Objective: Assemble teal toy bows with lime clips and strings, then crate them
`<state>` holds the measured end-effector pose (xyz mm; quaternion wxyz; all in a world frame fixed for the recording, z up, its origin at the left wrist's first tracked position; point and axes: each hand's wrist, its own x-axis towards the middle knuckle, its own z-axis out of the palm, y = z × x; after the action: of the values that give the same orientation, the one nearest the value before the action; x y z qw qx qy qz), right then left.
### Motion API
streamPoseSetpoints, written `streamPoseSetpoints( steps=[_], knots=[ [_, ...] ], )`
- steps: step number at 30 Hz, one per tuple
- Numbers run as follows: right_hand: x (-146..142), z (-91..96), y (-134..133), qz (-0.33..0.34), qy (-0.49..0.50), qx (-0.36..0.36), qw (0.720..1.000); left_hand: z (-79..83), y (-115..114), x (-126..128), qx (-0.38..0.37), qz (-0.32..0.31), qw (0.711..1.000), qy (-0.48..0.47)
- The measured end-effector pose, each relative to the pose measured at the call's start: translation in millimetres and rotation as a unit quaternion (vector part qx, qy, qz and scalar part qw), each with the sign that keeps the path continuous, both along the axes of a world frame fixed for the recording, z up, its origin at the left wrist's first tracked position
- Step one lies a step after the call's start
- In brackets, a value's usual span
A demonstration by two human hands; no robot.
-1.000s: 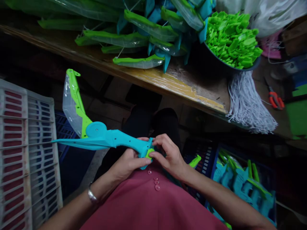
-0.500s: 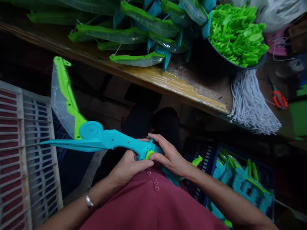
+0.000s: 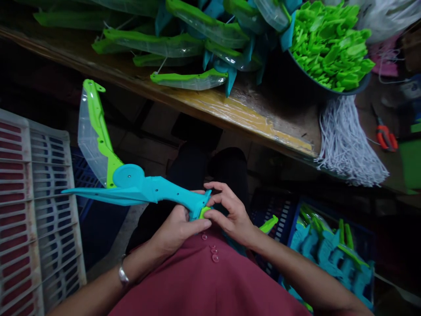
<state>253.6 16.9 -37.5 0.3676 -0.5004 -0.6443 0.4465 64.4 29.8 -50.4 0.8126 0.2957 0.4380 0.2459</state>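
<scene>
Head view. At lower centre of the frame, close above the lap: left hand (image 3: pixel 177 228), clenched around the near end of a turquoise plastic toy bow (image 3: pixel 154 193), thumb stretched to just under the tip. Just beside it, right hand (image 3: pixel 232 215), fingertips pinched on a small lime-green plastic knob (image 3: pixel 204 212) seated at that same end of the bow. Reaching from the hands toward the left of the frame: the turquoise body, tapering to a point past a round hub, with a lime-green limb backed by clear plastic (image 3: pixel 94 131) angled up toward the upper left. Silver bracelet (image 3: pixel 123 275) on the left wrist; maroon buttoned shirt (image 3: pixel 210 285) along the bottom edge.

Across the top: long wooden bench (image 3: pixel 237 116), heaped with a pile of green-and-turquoise bows (image 3: pixel 194 39). Upper right: dark round bowl (image 3: pixel 345 92) full of loose lime-green plastic parts (image 3: pixel 329 39); below it, a bundle of white cords (image 3: pixel 348 145) draped over the bench edge; red-handled scissors (image 3: pixel 384 137) at far right. Left edge: white slatted plastic crate (image 3: pixel 33 210). Lower right: blue crate (image 3: pixel 286 219) holding turquoise bow parts (image 3: pixel 329 254), well apart from the hands.
</scene>
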Motion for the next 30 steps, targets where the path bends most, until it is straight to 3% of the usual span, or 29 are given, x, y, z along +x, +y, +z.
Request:
streamPoseSetpoints(
  steps=[3,9,17,21,24,27,30],
  knots=[
    [2.7,1.7,3.0,-0.007,-0.009,-0.025,1.0,4.0,1.2,0.4,0.028,-0.026,0.999,0.03],
    [9.4,1.9,13.4,0.048,0.037,-0.187,0.98,5.2,-2.8,3.0,0.085,-0.047,0.99,0.103],
    [5.9,-0.7,13.2,0.035,0.036,-0.162,0.986,3.7,-10.2,7.0,0.12,-0.052,0.967,0.219],
    [5.3,-10.0,18.4,0.025,0.058,-0.195,0.979,1.5,-4.4,6.5,0.113,-0.023,0.971,0.207],
    [0.6,-25.6,20.6,0.013,0.083,-0.248,0.965,-3.7,-0.5,2.5,0.085,-0.015,0.984,0.159],
    [-8.5,-40.3,18.5,-0.002,0.068,-0.251,0.966,-13.3,-2.2,-2.5,0.024,0.004,0.995,0.096],
    [-9.4,-44.3,25.4,0.023,-0.009,-0.201,0.979,-33.8,-2.3,-9.1,-0.123,0.083,0.988,0.053]
  ],
)
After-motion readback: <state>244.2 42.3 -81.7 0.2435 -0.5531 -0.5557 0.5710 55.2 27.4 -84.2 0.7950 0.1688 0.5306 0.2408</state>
